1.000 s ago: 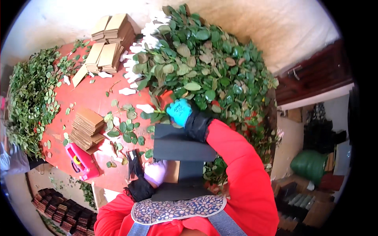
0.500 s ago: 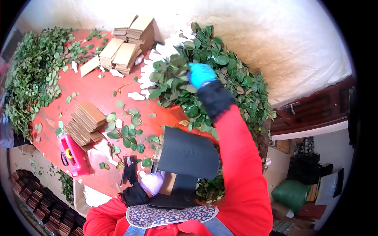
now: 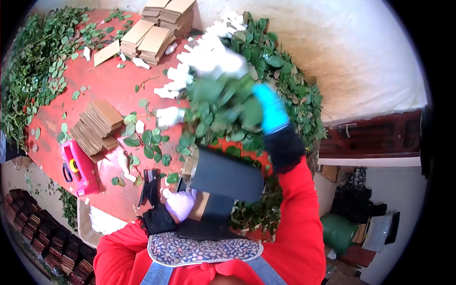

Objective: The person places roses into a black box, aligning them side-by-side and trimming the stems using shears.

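Observation:
My right hand (image 3: 270, 107), in a blue glove with a black cuff, is closed on a leafy stem (image 3: 223, 97). The leaves and a white-wrapped head (image 3: 222, 64) beyond them are smeared by motion. Under it lies a pile of leafy stems (image 3: 285, 76), with white-wrapped heads (image 3: 204, 53) toward the left. My left hand (image 3: 181, 204), in a pale purple glove, is curled low beside a brown cardboard sheet (image 3: 200, 204); what its fingers hold is hidden. Above the sheet stands a curved black ribbed flap (image 3: 228, 175). A black stapler (image 3: 150, 186) is just left of that hand.
Cardboard stacks stand at the back (image 3: 154, 42) and on the left (image 3: 97, 124) of the red table (image 3: 90, 102). A pink tape dispenser (image 3: 80, 168) is near the left edge. More leafy stems (image 3: 33, 71) heap at far left. A white bin (image 3: 88, 223) sits below the edge.
My right hand has moved right and slightly nearer, drawing the leafy stem off the pile. A white wrapped head now shows left of the leaves. My left hand stays by the cardboard; the view has shifted slightly.

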`<state>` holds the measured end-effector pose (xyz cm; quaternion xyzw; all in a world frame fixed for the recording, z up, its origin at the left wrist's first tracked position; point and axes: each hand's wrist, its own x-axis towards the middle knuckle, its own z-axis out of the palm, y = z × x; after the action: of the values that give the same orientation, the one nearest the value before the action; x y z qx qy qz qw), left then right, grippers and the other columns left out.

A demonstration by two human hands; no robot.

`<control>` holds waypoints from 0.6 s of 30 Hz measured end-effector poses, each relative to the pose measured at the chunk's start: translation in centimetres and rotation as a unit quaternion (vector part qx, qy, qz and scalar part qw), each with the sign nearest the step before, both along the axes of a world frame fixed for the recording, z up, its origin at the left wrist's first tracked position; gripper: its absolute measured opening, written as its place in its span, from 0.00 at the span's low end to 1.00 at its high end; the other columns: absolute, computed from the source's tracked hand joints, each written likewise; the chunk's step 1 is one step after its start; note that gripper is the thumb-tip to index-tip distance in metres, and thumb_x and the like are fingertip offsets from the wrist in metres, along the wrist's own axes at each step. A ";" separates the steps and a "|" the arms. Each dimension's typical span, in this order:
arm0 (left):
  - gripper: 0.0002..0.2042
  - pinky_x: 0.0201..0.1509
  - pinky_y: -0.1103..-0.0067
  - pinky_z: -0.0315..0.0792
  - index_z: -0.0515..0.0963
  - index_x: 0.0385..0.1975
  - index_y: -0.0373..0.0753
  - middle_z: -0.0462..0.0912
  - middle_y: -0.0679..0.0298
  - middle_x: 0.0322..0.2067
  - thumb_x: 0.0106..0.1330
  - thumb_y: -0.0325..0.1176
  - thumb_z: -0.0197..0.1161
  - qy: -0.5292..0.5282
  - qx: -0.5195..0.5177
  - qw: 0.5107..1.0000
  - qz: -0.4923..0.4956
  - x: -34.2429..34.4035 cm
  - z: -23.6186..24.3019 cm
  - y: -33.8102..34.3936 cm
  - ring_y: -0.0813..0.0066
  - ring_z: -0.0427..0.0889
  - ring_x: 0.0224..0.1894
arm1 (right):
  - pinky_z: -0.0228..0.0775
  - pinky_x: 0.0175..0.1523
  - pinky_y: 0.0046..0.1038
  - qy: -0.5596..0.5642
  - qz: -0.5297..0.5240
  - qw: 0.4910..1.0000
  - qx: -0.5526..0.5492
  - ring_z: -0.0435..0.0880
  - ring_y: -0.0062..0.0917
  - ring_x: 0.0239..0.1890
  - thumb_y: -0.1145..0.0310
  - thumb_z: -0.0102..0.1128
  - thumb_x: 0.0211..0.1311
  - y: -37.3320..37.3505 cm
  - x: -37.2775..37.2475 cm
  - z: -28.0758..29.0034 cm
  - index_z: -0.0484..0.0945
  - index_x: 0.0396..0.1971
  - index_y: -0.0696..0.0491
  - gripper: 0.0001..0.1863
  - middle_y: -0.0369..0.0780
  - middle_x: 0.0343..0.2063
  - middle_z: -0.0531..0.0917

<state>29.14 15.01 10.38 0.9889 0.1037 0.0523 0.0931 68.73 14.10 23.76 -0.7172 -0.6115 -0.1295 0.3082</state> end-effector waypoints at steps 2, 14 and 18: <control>0.11 0.27 0.47 0.65 0.81 0.44 0.42 0.78 0.64 0.14 0.67 0.35 0.56 0.015 -0.010 1.000 0.012 0.0 -0.1 -0.1 0.64 0.76 0.12 | 0.79 0.50 0.33 0.238 -0.050 0.967 0.072 0.85 0.30 0.43 0.71 0.55 0.73 -1.0 1.8 4.1 0.81 0.51 0.54 0.12 0.42 0.47 0.86; 0.10 0.33 0.44 0.66 0.82 0.44 0.45 0.78 0.65 0.15 0.70 0.37 0.55 0.033 0.019 0.998 0.045 0.1 -0.5 -0.8 0.64 0.78 0.15 | 0.77 0.47 0.45 -0.032 -0.034 0.906 -0.420 0.84 0.47 0.41 0.63 0.70 0.57 3.5 -5.5 -10.6 0.66 0.68 0.58 0.40 0.52 0.41 0.83; 0.13 0.27 0.44 0.68 0.81 0.50 0.42 0.79 0.66 0.17 0.68 0.34 0.56 0.037 -0.023 0.999 0.007 -0.1 0.2 -0.2 0.66 0.81 0.17 | 0.78 0.40 0.40 -0.065 0.026 0.988 -0.141 0.86 0.43 0.35 0.71 0.62 0.54 4.1 -4.6 -7.1 0.82 0.48 0.56 0.19 0.47 0.34 0.86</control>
<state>29.04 14.76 10.59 0.9869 0.1154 0.0135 0.1117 64.18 18.17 16.66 -0.7273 -0.6609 -0.0805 0.1668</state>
